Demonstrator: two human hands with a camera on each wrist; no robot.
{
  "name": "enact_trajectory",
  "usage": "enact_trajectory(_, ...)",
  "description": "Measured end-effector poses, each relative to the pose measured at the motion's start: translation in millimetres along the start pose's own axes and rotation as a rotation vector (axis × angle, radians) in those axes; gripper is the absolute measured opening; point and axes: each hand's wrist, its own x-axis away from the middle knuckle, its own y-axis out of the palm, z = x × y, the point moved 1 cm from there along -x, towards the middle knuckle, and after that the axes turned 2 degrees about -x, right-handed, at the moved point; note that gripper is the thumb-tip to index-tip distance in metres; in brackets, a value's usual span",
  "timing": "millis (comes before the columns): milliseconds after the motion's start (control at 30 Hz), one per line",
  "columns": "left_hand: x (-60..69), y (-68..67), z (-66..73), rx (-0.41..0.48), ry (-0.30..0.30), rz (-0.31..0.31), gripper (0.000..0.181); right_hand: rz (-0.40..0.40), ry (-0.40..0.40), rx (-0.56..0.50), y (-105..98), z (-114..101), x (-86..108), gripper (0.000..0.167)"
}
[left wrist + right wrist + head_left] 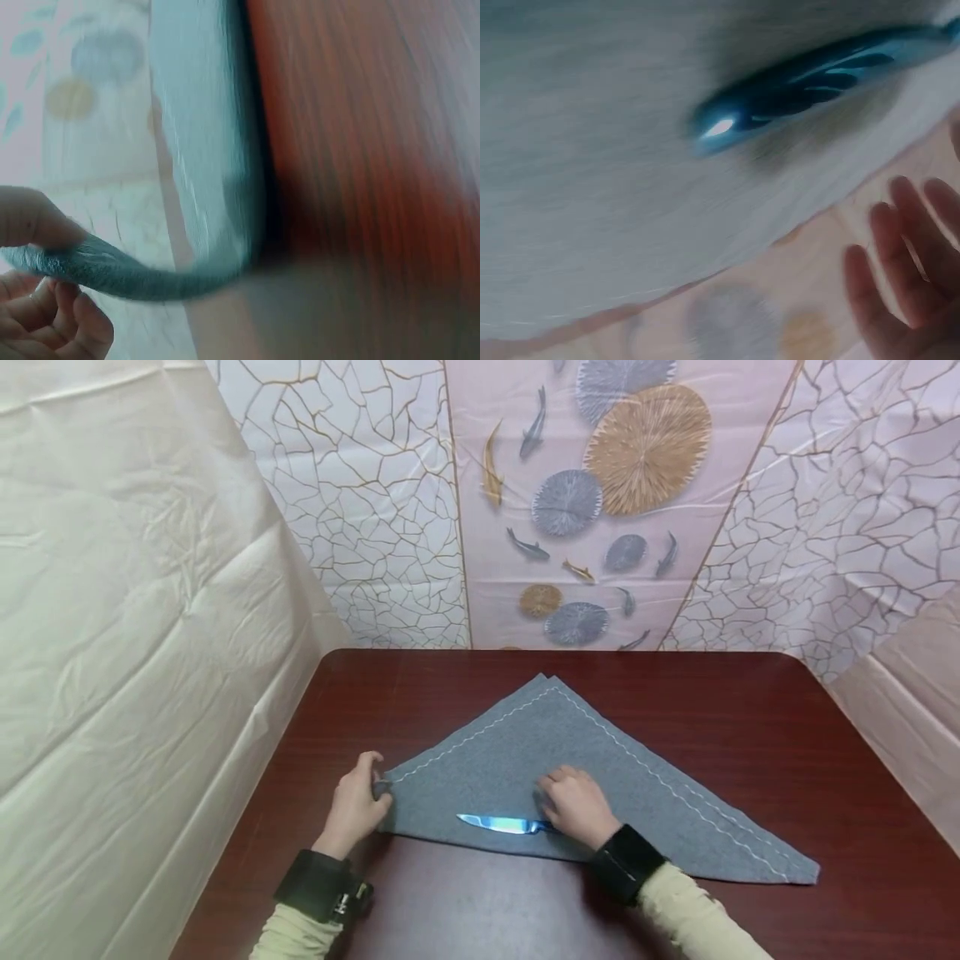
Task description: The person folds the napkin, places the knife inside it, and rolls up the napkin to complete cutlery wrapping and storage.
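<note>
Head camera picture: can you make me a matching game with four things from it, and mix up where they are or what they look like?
1. knife
2. cloth
3. left hand
4. table

A. pinching one end of something grey
B. reddish brown
C. shiny, lying on top of something grey
D. grey with wavy white stitching

Right pairs: 1-C, 2-D, 3-A, 4-B

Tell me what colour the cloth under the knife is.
The cloth is grey; the head view shows it best.
</note>
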Motion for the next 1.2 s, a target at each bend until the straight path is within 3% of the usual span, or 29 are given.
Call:
enact_trajectory(100,-3.3,12.5,14.0,-0.021,0.091,-0.032,0.054,0.028,-0.103,0.005,8.4,-16.2,-19.5,0.013)
enact_trajectory(200,-4.8,25.4,24.7,-0.033,0.162,-0.062,0.056,0.031,-0.170,-0.017,13.7,-30.6,-35.3,0.014)
enact_trajectory(500,-3.9,47.3,40.8,-0.070,0.240,-0.120,0.062,0.056,-0.287,0.022,22.9,-61.7,-59.3,0.031)
enact_trajectory(700,-2.9,50.0,45.7,-0.077,0.212,-0.139,0.062,0.135,-0.360,0.095,25.9,-74.4,-64.0,0.011)
enact_trajectory(933,-1.7,50.2,51.1,-0.055,0.215,-0.109,0.059,0.253,-0.477,0.228,24.5,-78.1,-66.7,0.015)
enact_trajectory(1000,-1.9,50.0,51.9,-0.044,0.221,-0.097,0.058,0.272,-0.498,0.262,23.3,-78.1,-66.8,0.007)
enact_trajectory(1067,-1.1,49.0,52.0,-0.056,0.211,-0.099,0.055,0.285,-0.507,0.266,22.4,-77.8,-66.3,0.004)
enact_trajectory(1200,2.9,47.0,46.2,-0.154,0.160,-0.121,0.041,0.301,-0.485,0.197,18.2,-77.8,-63.0,0.013)
